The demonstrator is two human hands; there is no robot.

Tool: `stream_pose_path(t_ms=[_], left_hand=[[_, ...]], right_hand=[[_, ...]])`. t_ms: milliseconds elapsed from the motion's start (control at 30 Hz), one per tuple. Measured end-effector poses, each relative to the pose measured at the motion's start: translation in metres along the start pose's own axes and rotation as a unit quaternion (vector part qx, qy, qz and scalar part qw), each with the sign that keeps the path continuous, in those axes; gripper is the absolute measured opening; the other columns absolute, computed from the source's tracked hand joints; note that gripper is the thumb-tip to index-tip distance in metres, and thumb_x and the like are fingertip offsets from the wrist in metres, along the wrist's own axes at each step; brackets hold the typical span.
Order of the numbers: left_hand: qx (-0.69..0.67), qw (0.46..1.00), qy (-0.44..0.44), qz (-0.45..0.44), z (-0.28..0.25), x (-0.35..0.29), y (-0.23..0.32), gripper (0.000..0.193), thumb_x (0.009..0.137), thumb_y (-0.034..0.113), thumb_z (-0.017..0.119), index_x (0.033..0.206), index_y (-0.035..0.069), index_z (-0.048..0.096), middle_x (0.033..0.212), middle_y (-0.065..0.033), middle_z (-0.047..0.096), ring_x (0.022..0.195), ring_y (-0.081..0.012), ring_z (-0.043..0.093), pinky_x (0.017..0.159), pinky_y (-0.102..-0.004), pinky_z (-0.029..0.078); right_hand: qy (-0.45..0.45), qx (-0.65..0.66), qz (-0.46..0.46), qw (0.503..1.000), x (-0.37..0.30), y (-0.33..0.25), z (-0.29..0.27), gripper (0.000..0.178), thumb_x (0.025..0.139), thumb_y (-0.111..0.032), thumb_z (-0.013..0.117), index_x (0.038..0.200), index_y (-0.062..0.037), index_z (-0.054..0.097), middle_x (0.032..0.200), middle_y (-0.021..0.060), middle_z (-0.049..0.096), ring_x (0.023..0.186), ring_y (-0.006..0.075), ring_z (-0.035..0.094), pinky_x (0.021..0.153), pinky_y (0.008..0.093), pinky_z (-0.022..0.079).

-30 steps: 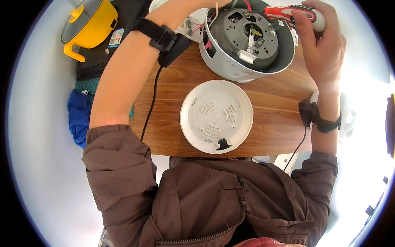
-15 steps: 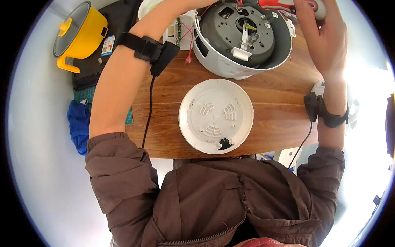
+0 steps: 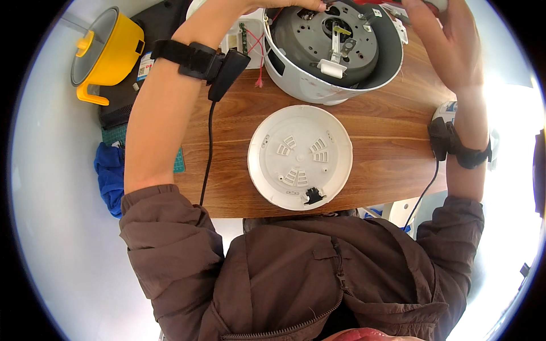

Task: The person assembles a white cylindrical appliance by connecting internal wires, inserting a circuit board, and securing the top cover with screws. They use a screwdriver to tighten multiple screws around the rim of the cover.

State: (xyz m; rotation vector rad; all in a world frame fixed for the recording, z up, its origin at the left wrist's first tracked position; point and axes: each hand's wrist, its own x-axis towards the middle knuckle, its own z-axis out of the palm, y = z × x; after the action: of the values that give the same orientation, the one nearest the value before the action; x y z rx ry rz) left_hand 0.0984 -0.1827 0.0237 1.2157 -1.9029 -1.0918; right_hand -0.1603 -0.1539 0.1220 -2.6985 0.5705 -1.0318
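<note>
A round white appliance housing (image 3: pixel 310 92), open side up, stands at the far edge of view. Inside it sits a dark grey metal pan (image 3: pixel 298 48) with holes and a central bracket ending in a white plastic piece (image 3: pixel 331 69). My right hand (image 3: pixel 441 42) is closed around a red and grey screwdriver (image 3: pixel 440 5), mostly cut off by the top edge. Over the housing's far left rim reaches my left hand (image 3: pixel 293 3); one digit points toward the pan, the rest is out of view. A white round vented cover (image 3: pixel 300 184) lies nearer me.
Red wires (image 3: pixel 259 68) and a green circuit board (image 3: pixel 244 42) lie left of the housing. A yellow pot (image 3: pixel 116 54) stands on a black bag (image 3: pixel 114 111) farther left, above a blue cloth (image 3: pixel 108 173). A white object (image 3: pixel 446 109) is beside my right wrist on the wooden table (image 3: pixel 227 170).
The screwdriver and right hand have shifted up toward the top edge, with less of the screwdriver showing. A digit of my left hand now shows over the pan's far side.
</note>
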Motion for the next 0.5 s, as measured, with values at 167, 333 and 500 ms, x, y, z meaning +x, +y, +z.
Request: stream_pose_path(t_ms=[167, 333, 500], left_hand=[[0.007, 1.000, 0.020, -0.022, 0.001, 0.000, 0.002, 0.019, 0.089, 0.008, 0.077, 0.106, 0.001, 0.078, 0.091, -0.0073, 0.077, 0.083, -0.0139, 0.067, 0.079, -0.0297, 0.053], [-0.040, 0.999, 0.029, -0.010, 0.009, 0.010, -0.010, 0.016, 0.094, 0.004, 0.070, 0.108, 0.000, 0.078, 0.094, -0.0093, 0.078, 0.087, -0.0142, 0.070, 0.082, -0.0286, 0.054], [-0.064, 0.996, 0.057, -0.019, 0.001, -0.003, -0.012, 0.013, 0.095, 0.003, 0.069, 0.104, -0.001, 0.078, 0.094, -0.0088, 0.078, 0.086, -0.0135, 0.070, 0.082, -0.0280, 0.054]], right_hand=[[0.001, 0.047, 0.158, 0.986, 0.008, 0.011, -0.006, 0.019, 0.097, -0.013, 0.058, 0.113, -0.0031, 0.055, 0.081, 0.0037, 0.058, 0.069, 0.0095, 0.054, 0.064, 0.0272, 0.046], [-0.023, -0.109, 0.144, 0.983, 0.000, -0.009, -0.019, 0.024, 0.101, -0.021, 0.062, 0.115, -0.0029, 0.055, 0.079, 0.0064, 0.060, 0.070, 0.0107, 0.059, 0.063, 0.0275, 0.047], [-0.088, -0.165, 0.102, 0.977, 0.014, -0.039, -0.021, 0.024, 0.098, -0.011, 0.055, 0.120, -0.0022, 0.054, 0.082, 0.0071, 0.062, 0.075, 0.0123, 0.064, 0.067, 0.0265, 0.049]])
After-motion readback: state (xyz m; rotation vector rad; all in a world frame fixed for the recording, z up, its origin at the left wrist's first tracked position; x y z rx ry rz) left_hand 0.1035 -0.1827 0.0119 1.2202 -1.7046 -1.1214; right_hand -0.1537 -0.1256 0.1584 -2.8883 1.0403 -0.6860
